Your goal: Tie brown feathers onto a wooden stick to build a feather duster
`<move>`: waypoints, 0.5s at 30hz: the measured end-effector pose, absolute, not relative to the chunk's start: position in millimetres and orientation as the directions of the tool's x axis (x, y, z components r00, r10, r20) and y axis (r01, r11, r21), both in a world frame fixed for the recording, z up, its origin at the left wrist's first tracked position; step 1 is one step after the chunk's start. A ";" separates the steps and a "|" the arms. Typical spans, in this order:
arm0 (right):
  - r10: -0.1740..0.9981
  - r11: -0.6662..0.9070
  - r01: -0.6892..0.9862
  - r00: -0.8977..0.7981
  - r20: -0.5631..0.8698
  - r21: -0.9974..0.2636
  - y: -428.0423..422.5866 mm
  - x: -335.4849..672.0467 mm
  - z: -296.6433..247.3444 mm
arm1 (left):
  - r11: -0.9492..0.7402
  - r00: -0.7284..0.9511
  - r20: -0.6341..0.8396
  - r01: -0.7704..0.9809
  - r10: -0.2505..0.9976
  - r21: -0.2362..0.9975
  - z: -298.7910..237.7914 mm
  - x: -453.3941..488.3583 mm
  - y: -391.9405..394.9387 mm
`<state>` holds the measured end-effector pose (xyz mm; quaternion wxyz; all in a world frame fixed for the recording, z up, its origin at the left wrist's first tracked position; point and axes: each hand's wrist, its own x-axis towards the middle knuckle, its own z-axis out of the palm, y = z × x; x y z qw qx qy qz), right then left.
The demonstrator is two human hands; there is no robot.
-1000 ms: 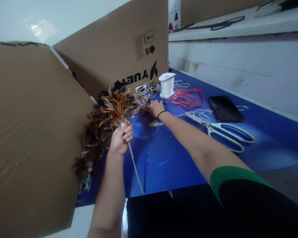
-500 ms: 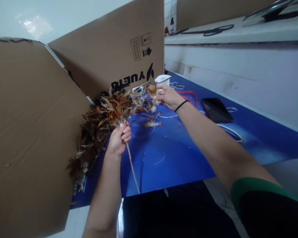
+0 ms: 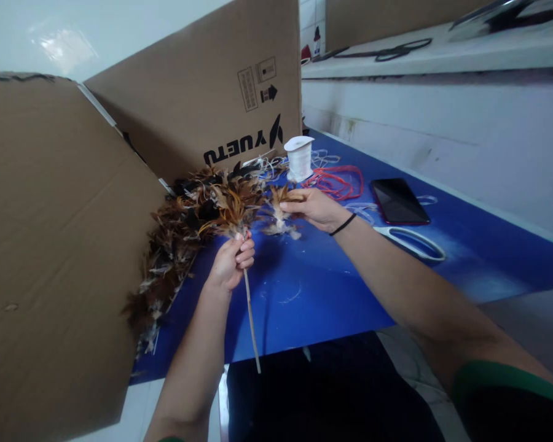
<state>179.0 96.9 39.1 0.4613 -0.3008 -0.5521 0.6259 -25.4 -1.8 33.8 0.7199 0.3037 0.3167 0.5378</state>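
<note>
My left hand (image 3: 231, 261) is closed around a feather duster (image 3: 251, 325) just below its head. The thin stick points down toward the table's front edge, and brown and orange feathers fan out above my fist. To the right, my right hand (image 3: 321, 210) pinches a small bunch of feathers (image 3: 276, 215), brown at the top with pale fluffy ends below. This bunch is a short way right of the duster's head. Behind and left of the duster lies a long pile of brown and black feathers (image 3: 170, 245).
On the blue table (image 3: 299, 319) stand a white spool (image 3: 299, 161) and, beside it, loops of red cord (image 3: 338, 182). Farther right are a dark phone (image 3: 400, 201) and white-handled scissors (image 3: 419, 245). Cardboard panels (image 3: 50, 245) wall off the left and back.
My right hand has drawn back from near the spool toward the duster, now with a bunch of feathers between its fingers. My left hand and the duster have shifted slightly right.
</note>
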 end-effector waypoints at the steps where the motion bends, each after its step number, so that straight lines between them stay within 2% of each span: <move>1: 0.905 0.059 -0.229 -0.399 0.149 -0.972 95.6 178.2 39.8 | 0.247 0.225 -0.138 -0.583 0.965 0.774 32.6 -24.0 -1.9; 5: 0.869 0.086 -0.219 -0.460 0.181 -0.972 88.7 173.8 43.8 | 0.298 0.239 -0.190 -0.597 0.952 0.745 29.8 -18.9 -2.0; 9: 0.821 0.092 -0.295 -0.517 0.240 -0.951 77.7 165.9 46.6 | 0.335 0.255 -0.221 -0.624 0.941 0.706 27.8 -16.4 -1.8; 15: 0.806 0.159 -0.319 -0.504 0.309 -0.934 68.6 155.7 45.8 | 0.367 0.293 -0.231 -0.607 0.928 0.705 26.5 -14.0 -2.7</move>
